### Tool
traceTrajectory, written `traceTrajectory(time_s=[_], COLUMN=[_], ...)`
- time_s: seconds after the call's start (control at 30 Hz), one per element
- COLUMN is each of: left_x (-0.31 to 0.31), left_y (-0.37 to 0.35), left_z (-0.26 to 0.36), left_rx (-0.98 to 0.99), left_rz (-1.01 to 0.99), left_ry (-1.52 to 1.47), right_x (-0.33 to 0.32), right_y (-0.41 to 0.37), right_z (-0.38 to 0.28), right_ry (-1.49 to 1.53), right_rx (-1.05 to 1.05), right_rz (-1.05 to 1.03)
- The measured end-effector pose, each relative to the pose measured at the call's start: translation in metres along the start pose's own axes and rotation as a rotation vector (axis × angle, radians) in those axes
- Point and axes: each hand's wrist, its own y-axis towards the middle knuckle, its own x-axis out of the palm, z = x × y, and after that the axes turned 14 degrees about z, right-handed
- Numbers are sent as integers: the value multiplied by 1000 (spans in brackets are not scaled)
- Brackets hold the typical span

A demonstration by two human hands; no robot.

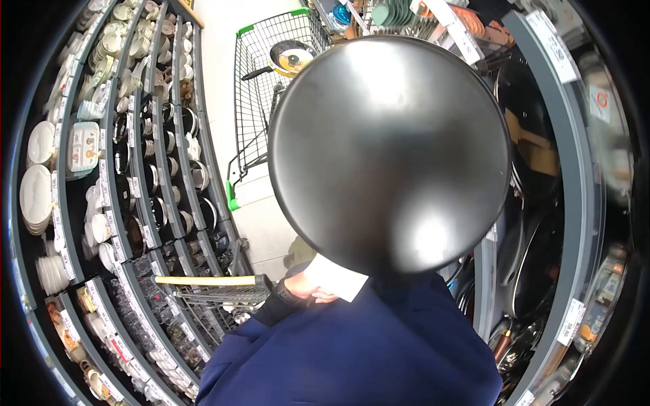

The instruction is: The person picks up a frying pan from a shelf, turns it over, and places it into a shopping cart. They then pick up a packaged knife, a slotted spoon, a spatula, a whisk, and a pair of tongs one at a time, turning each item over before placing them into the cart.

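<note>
A large, round, black pan (386,149) with a shiny surface fills the middle of the view, close to the camera. Its handle cannot be seen. Just below its lower left rim, my left hand (310,287) has its fingers curled around a white card (342,279); whether the card is attached to the pan cannot be told. A dark band circles that wrist. My right hand is out of sight, with the pan and my dark blue clothing covering that side.
A wire shopping cart (252,101) with green corners holds a frying pan (292,57) with a yellow label. Nearer stands another cart with a yellow handle (206,280). Shelves of plates and bowls (37,196) line the left; a grey shelf edge (572,196) with pans runs along the right.
</note>
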Motion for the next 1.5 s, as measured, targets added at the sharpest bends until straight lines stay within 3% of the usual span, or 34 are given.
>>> traceTrajectory(time_s=[0.2,0.3,0.37,0.4,0.43,0.5,0.53,0.7,0.77,0.83,0.9,0.93,1.03,1.07,1.1,1.23,1.37,1.43,1.5], left_x=[11,13,20,22,25,26,19,-12,-19,-29,-42,-45,-59,-72,-66,-102,-125,-127,-136], left_y=[-6,-11,-18,-42,-47,-56,-57,-70,-71,-66,-57,-54,-49,-45,-47,-31,-3,13,31], left_z=[58,84,107,124,131,144,157,190,199,206,216,221,242,245,257,270,289,304,322], left_rx=[295,355,1176,922,927,955,1088,1092,918,877,880,798,763,831,665,718,573,547,357], left_rz=[196,224,477,580,586,1165,1249,1174,1126,1111,1101,1113,1121,1110,1176,1146,1120,1121,1137], left_ry=[545,597,1184,1441,1440,1637,1731,1818,1778,1805,1541,1384,1360,1356,1443,1433,1338,1329,1231], right_x=[45,75,98,110,121,146,158,211,228,236,238,238,237,235,232,208,186,181,181], right_y=[0,-3,-6,-7,-9,-14,-19,-18,-13,-6,-4,-2,17,24,27,40,49,56,66], right_z=[18,29,38,43,49,61,72,106,132,157,172,174,190,197,205,239,246,253,260], right_ry=[-24,-31,-31,-25,-25,-15,-8,-75,-179,-405,-802,-967,-1056,-1061,-1064,-1031,-1033,-968,-933], right_rx=[-25,-36,-42,-45,-49,-51,-62,-120,-231,-465,-864,-908,-883,-881,-822,-705,-649,-420,-381], right_rz=[7,7,10,14,20,29,45,66,55,-29,-181,-305,-629,-612,-723,-1003,-1095,-1158,-1138])
